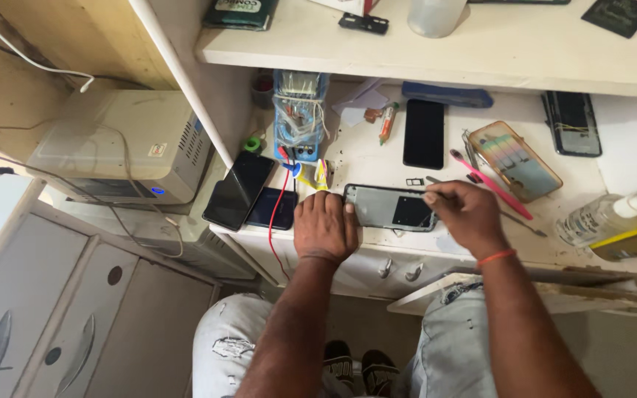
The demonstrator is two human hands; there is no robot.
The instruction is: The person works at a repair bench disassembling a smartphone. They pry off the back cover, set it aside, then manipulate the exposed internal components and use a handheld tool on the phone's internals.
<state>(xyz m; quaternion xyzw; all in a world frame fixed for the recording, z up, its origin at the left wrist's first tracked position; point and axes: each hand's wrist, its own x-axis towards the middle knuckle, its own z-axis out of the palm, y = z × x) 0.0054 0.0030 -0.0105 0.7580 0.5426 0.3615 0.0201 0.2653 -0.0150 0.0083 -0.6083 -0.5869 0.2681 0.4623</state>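
An opened phone frame (388, 207), grey with a dark patch inside, lies flat near the front edge of a white worktable (366, 158). My left hand (324, 225) rests knuckles-up against its left end and steadies it. My right hand (462, 212) pinches a thin metal tool (434, 194) whose tip meets the frame's right end. A small card tray (415, 181) lies just behind the frame.
Two dark phones (239, 189) sit left of my left hand beside a blue meter (298, 118) with red lead. A black phone (424, 133), pink tool (489, 184), patterned phone case (515, 161) and spray bottle (607, 217) lie to the right. A shelf (436, 44) overhangs the back.
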